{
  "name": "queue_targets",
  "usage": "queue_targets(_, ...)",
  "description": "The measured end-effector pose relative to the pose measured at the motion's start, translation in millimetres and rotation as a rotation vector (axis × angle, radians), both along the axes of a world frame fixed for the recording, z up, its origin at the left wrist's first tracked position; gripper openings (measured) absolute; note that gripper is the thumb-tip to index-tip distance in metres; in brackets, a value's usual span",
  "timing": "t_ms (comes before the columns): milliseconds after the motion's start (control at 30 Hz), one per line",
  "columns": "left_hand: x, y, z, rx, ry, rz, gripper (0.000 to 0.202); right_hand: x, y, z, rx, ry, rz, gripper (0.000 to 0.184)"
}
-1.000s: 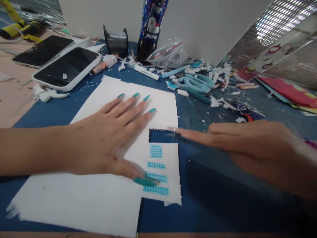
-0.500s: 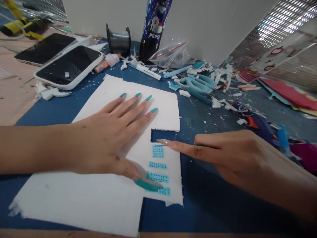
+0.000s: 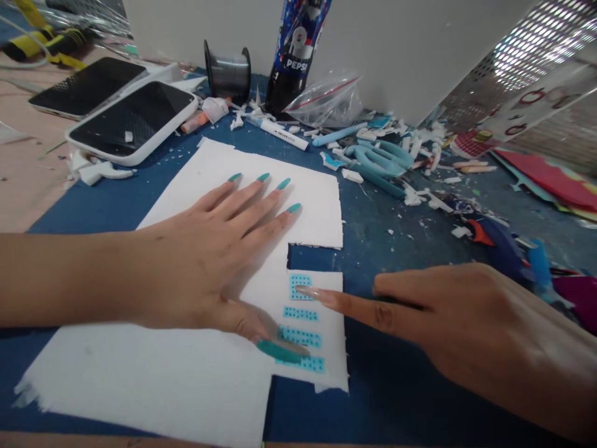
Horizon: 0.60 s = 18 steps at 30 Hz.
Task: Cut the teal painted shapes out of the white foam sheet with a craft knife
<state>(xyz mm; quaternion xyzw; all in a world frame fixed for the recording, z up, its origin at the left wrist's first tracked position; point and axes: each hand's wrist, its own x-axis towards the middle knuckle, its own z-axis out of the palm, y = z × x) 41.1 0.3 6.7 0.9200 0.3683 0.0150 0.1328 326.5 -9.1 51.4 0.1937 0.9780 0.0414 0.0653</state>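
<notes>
A white foam sheet (image 3: 177,379) with a notch cut in its right side lies on a blue mat. Small turquoise dotted strips (image 3: 301,313) are stuck in a column on its lower right part. Flat across the sheet rests my left hand (image 3: 224,261), open, fingers spread, its long teal thumbnail over the lower strips. My right hand (image 3: 433,317) points in from the right with the index finger stretched out. That fingertip touches the top dotted square (image 3: 296,278); the other fingers curl under and are mostly hidden. I see nothing held in either hand.
Behind the sheet are a Pepsi bottle (image 3: 296,62), a spool (image 3: 227,71), a plastic bag (image 3: 326,102), a marker (image 3: 282,134) and blue-handled scissors (image 3: 380,158) among white scraps. Two phones (image 3: 133,121) lie at left. Coloured sheets (image 3: 550,174) are at right.
My right index fingertip has moved down from above the top dotted square onto it. My left hand stays flat on the sheet. The view has shifted slightly.
</notes>
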Motion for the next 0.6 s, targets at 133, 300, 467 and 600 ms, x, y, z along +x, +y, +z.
queue_targets(133,-0.4,-0.1,-1.4,0.012,-0.012,-0.011,0.106,0.0,-1.3,-0.2,0.002,-0.008,-0.013,0.069)
queue_targets(300,0.2,-0.3,-0.9,0.039,0.006,-0.017,0.105,-0.2,-1.1,-1.3,0.015,0.023,-0.007,0.072)
queue_targets(467,-0.1,-0.7,1.6,0.02,0.025,-0.018,0.107,1.0,-2.7,-2.6,0.015,0.016,-0.019,0.079)
queue_targets(600,-1.7,-1.8,0.7,0.021,0.025,-0.024,0.107,-0.5,-7.1,-2.9,0.027,0.009,-0.046,0.08)
